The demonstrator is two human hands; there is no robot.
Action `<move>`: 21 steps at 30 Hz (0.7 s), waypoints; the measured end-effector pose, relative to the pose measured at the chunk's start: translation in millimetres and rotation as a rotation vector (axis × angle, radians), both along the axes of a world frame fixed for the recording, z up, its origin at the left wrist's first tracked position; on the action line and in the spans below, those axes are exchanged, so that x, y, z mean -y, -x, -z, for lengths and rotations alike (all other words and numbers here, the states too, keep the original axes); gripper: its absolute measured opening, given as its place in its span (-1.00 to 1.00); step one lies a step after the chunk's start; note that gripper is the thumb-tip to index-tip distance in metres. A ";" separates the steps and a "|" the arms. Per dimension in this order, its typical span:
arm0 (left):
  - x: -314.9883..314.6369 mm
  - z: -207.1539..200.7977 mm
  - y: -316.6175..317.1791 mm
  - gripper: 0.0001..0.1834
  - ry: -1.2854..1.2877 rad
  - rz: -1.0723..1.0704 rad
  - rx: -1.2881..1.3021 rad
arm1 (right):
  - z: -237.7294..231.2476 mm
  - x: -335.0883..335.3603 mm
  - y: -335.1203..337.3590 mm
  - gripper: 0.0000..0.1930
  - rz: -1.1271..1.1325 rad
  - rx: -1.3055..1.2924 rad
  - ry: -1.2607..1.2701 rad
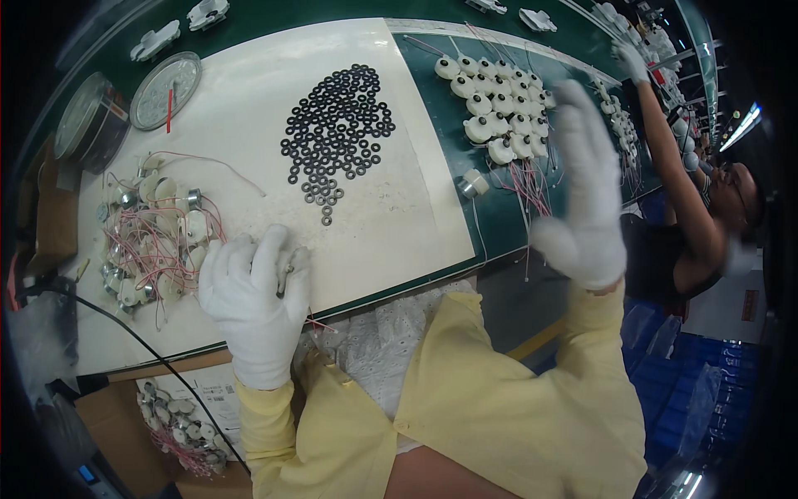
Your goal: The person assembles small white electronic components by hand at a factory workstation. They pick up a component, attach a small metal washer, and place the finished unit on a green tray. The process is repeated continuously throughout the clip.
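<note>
My left hand point(258, 303), in a white glove, is closed at the table's front edge beside a pile of small white-and-silver motors point(166, 224) with pink wires. Its fingers and thumb pinch a small thing that they mostly hide; thin reddish wires point(320, 324) show just past the thumb. Raised over the table's right side, my right hand point(586, 191) is gloved too, its fingers stretched out and nothing in them. To its left lie rows of white motors point(503, 108) with black rings on top. Closer to me, a single motor point(473, 184) lies on its side.
Many black rings point(337, 125) are spread on the white board point(399, 200). At the left stand a clear tub point(91, 125) and a round lid point(166, 87). Below the table, a cardboard box point(116, 424) holds more motors. A co-worker point(690, 216) reaches in at the right.
</note>
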State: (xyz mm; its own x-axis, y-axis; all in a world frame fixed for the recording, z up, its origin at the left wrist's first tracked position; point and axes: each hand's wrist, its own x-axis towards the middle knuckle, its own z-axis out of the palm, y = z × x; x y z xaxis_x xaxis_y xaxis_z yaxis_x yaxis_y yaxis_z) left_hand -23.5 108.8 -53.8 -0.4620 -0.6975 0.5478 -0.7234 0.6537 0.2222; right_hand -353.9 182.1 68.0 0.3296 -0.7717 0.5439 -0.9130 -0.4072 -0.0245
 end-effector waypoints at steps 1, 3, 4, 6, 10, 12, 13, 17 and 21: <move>-0.9 -0.2 -0.2 -0.57 -0.008 0.001 0.003 | 8.3 7.2 -6.6 -0.13 0.018 -0.082 -0.033; -1.5 -0.4 -1.3 -0.56 -0.029 0.004 -0.005 | 34.0 10.1 -9.8 -0.13 0.066 -0.115 -0.134; -1.2 -0.2 -1.0 -0.56 -0.020 0.008 -0.006 | 39.6 8.0 -9.9 -0.15 0.072 -0.077 -0.196; -2.4 0.9 -0.3 -0.56 -0.006 0.002 -0.004 | 48.7 4.5 -10.9 -0.20 0.071 0.003 -0.326; -3.3 2.1 -1.9 -0.55 -0.005 -0.013 0.014 | 60.9 -10.7 -19.8 -0.23 -0.023 0.075 -0.384; -3.6 2.9 -2.0 -0.54 -0.003 -0.008 0.022 | 58.4 -14.1 -23.5 -0.25 -0.067 0.063 -0.377; -3.6 2.8 -0.9 -0.55 0.014 -0.013 0.019 | 57.4 -15.5 -24.0 -0.26 -0.089 0.056 -0.373; -2.2 -0.1 1.7 -0.57 0.035 -0.021 0.015 | 49.5 -21.8 -11.1 -0.33 -0.185 0.025 -0.339; -0.2 -1.6 1.8 -0.57 0.028 -0.009 0.009 | 22.2 -18.8 6.7 -0.46 -0.166 -0.008 -0.149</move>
